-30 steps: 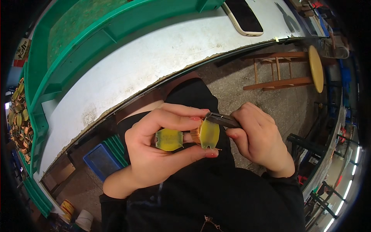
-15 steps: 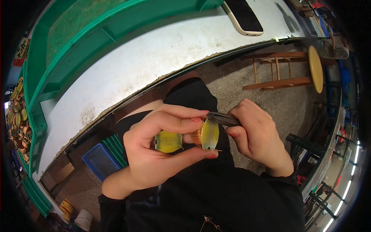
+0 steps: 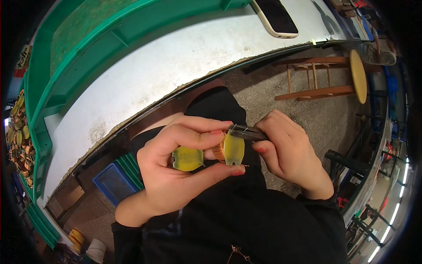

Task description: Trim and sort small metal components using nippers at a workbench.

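My left hand (image 3: 176, 171) grips a small bobbin (image 3: 210, 153) with two yellow end plates and copper wire wound between them. Thumb and fingers clamp it from above and below, over my lap. My right hand (image 3: 288, 154) holds a thin dark metal tool (image 3: 246, 132), like tweezers, whose tip touches the top of the right yellow plate. A fine wire end sticks out below that plate. Both hands are close together above my dark clothing.
A white worktable (image 3: 167, 61) curves across the top, with a green plastic crate (image 3: 88, 35) and a phone (image 3: 274, 15) on it. Several copper parts (image 3: 17, 136) lie at far left. A wooden stool (image 3: 334, 79) stands at right, a blue bin (image 3: 112, 182) under the table.
Barely anything: both hands hold the same pose, with the tool tip staying at the top of the right plate.
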Available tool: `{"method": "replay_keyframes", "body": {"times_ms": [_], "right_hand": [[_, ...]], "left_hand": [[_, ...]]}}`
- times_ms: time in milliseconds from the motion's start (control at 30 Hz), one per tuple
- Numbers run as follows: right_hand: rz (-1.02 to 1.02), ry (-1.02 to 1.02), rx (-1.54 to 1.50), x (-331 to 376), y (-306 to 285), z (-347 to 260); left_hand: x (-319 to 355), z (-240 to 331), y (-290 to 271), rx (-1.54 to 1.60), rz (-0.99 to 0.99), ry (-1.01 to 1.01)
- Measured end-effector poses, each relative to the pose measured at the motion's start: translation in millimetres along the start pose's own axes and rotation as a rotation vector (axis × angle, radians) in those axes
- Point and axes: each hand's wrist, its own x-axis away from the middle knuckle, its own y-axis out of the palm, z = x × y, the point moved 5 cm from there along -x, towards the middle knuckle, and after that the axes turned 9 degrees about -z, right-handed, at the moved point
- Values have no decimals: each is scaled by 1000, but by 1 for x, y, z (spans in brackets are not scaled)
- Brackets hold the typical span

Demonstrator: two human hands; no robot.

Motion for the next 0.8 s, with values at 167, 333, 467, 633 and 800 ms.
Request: {"method": "replay_keyframes", "body": {"times_ms": [167,333,467,633,800], "right_hand": [[1,-7,-17,-1,-2,-1],[-31,-5,-14,-2,-2,-1],[-29,-1,2,-2,-3,-1],[9,2,36,-1,0,2],[94,-14,255,1,3,1]], "left_hand": [[0,0,1,4,0,6],[-1,0,-1,-20,-10,41],[-2,1,-1,-1,-31,18],[-4,-1,1,47,-37,-43],[0,-5,3,94,40,-45]]}}
